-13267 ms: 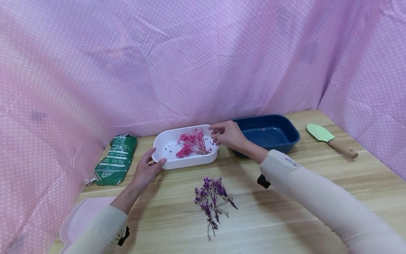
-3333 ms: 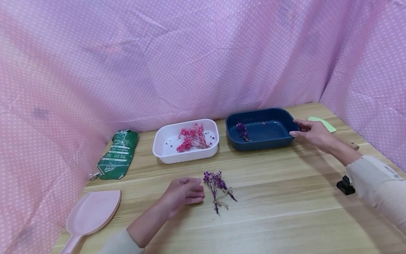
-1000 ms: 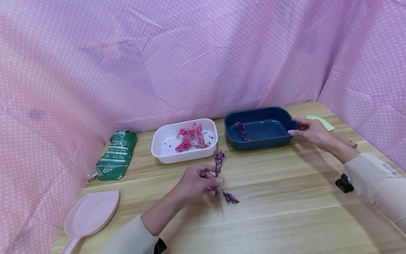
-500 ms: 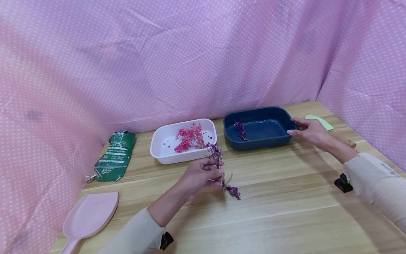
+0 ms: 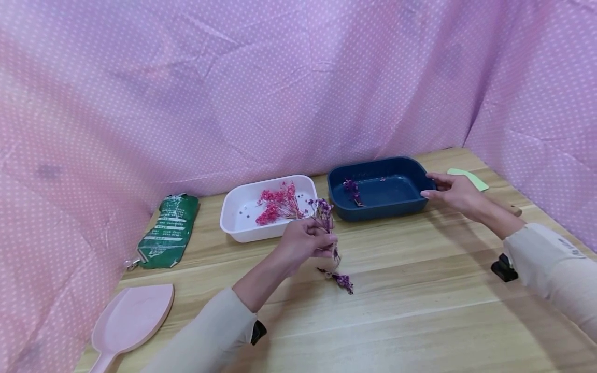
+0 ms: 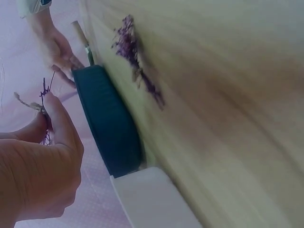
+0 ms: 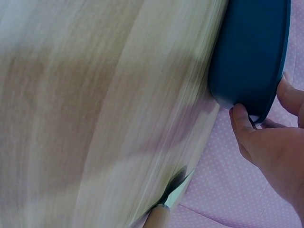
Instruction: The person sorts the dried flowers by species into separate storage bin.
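My left hand (image 5: 298, 242) pinches a small bunch of purple dried flowers (image 5: 324, 210) between thumb and fingers, raised above the table in front of the white basin (image 5: 254, 235). Its twine-tied stems (image 6: 43, 102) stick out past the fingertips in the left wrist view. A second purple bunch (image 5: 343, 281) lies on the table below that hand. The right hand (image 5: 459, 194) holds the right end of the dark blue basin (image 5: 387, 211), thumb and fingers spread around its corner. Inside the blue basin lies another purple bunch (image 5: 353, 192); pink dried flowers (image 5: 277, 203) lie in the white one.
A green packet (image 5: 170, 233) lies at the left, with a pink dustpan-shaped scoop (image 5: 132, 316) nearer. Behind the right hand is a trowel with a light green blade (image 5: 470, 178), partly hidden. A pink dotted cloth (image 5: 261, 93) hangs behind the wooden table (image 5: 420, 311).
The left hand has picked up a purple bunch and carried it up toward the basins; the other bunch stays on the table. Earlier, a third bunch went into the blue basin. The right hand keeps its place.
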`<move>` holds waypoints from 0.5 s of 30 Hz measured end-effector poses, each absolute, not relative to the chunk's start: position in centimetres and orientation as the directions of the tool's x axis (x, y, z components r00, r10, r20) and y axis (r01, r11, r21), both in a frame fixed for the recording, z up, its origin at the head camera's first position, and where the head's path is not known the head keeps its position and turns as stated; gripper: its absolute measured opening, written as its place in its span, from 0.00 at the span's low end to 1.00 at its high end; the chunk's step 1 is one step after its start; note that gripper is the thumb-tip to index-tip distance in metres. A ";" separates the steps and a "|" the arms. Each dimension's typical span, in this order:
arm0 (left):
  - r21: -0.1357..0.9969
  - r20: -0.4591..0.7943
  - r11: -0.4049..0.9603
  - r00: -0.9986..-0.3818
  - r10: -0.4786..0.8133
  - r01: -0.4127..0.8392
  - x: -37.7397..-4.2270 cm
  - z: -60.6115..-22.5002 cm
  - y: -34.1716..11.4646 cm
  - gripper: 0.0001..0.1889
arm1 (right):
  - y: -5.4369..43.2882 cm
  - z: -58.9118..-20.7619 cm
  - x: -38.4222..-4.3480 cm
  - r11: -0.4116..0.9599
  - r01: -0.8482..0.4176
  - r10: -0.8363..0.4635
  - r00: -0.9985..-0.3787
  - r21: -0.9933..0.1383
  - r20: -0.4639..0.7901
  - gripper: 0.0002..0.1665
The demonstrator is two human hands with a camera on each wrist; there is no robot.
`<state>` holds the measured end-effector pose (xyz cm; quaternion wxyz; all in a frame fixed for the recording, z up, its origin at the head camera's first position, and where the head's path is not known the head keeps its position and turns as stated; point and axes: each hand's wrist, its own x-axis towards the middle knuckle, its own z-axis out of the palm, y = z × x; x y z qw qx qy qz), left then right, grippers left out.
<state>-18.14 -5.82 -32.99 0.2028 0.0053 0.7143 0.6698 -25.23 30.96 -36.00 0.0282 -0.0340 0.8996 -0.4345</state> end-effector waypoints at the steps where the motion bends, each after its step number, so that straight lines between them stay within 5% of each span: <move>1: 0.958 -0.285 0.106 -0.917 0.278 -0.266 -18.4 -32.8 -5.7 0.10 | 31.0 -36.0 -25.2 0.619 -0.037 -0.088 -0.996 -0.785 -0.022 0.43; 15: 0.950 -0.312 0.103 -0.918 0.247 -0.295 -22.7 -31.6 -3.5 0.10 | 30.9 -35.9 -25.1 0.622 -0.051 -0.091 -0.996 -0.781 -0.007 0.42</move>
